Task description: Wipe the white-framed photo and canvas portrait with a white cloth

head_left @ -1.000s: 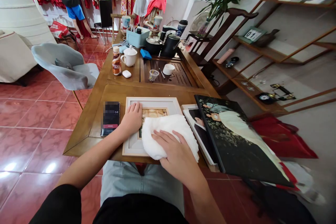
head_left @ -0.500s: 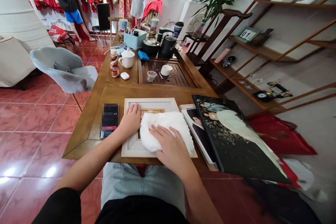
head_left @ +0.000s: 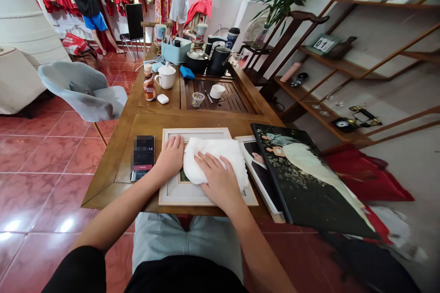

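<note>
A picture frame [head_left: 171,194] with a pale wooden edge and a wide whitish border lies flat at the table's near edge. My left hand [head_left: 173,158] rests on its upper left part, fingers stretched out and side by side. On the frame lies a fluffy white cloth [head_left: 197,171], which hides most of the picture in the middle. My right hand [head_left: 220,183] lies flat on top of the cloth with its fingers spread, pressing on it without gripping.
A phone [head_left: 142,158] lies left of the frame. To the right, a large wedding photo panel [head_left: 302,169] leans over another framed photo [head_left: 256,160] and sticks out past the table [head_left: 110,183]. A bottle [head_left: 149,84], a lidded cup [head_left: 166,76] and a tea tray [head_left: 237,96] stand farther back.
My right hand and the white cloth have moved slightly up and to the left over the frame, baring more of its lower right border. My left hand stays in place.
</note>
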The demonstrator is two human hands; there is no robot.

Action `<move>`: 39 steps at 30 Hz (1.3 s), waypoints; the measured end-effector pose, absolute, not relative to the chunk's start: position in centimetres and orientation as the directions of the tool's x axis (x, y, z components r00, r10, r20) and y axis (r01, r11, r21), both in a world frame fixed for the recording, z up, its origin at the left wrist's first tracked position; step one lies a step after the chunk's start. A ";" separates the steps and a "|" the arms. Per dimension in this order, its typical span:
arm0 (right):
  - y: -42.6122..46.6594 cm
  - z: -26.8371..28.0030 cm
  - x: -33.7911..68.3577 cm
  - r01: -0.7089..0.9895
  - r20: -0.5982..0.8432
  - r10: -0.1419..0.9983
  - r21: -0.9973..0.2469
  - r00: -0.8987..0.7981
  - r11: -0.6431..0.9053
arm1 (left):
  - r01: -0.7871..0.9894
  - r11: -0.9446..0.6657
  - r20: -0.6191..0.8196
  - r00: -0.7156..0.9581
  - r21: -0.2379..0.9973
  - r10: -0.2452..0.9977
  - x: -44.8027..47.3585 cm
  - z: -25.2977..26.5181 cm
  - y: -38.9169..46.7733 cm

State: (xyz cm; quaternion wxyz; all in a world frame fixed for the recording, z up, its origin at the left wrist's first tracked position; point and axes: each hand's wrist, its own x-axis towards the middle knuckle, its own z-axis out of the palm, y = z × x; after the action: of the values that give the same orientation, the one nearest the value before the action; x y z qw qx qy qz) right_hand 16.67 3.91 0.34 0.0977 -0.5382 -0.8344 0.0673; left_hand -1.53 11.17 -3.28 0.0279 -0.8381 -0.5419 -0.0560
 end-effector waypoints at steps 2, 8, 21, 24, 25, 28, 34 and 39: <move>4.1 0.1 16.6 0.888 0.106 0.915 -0.218 -0.390 0.404 | 0.912 -0.411 0.126 0.406 0.015 0.905 -1.5 -3.3 11.2; 1.2 1.4 17.6 0.862 0.035 0.896 -0.258 -0.443 0.436 | 0.911 -0.413 0.117 0.410 0.002 0.904 -1.4 -3.1 11.1; 3.2 1.1 17.3 0.877 0.035 0.896 -0.191 -0.443 0.441 | 0.913 -0.407 0.106 0.403 0.026 0.909 -1.4 -2.9 11.1; 4.3 0.7 16.8 0.882 0.063 0.896 -0.157 -0.440 0.444 | 0.917 -0.398 0.086 0.394 0.033 0.915 -1.4 -2.7 11.0; 4.5 0.6 16.8 0.882 0.079 0.893 -0.144 -0.443 0.450 | 0.918 -0.394 0.084 0.391 0.034 0.917 -1.4 -2.7 10.9; 4.1 1.0 17.4 0.890 0.160 0.890 -0.102 -0.426 0.445 | 0.916 -0.400 0.098 0.395 0.025 0.913 -1.5 -2.8 10.9; 1.9 3.3 21.6 0.904 0.353 0.846 -0.003 -0.400 0.428 | 0.914 -0.406 0.107 0.403 0.004 0.909 -1.3 -2.9 11.0; 0.5 5.0 26.2 0.900 0.544 0.729 0.129 -0.415 0.417 | 0.914 -0.406 0.067 0.407 -0.019 0.911 -1.4 -2.5 11.0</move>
State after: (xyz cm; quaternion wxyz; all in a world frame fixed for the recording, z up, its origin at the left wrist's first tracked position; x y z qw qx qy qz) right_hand 26.17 0.54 5.01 0.2075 -0.4992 -0.8156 -0.2061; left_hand -1.45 11.01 -2.48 0.0265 -0.8382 -0.5442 -0.0230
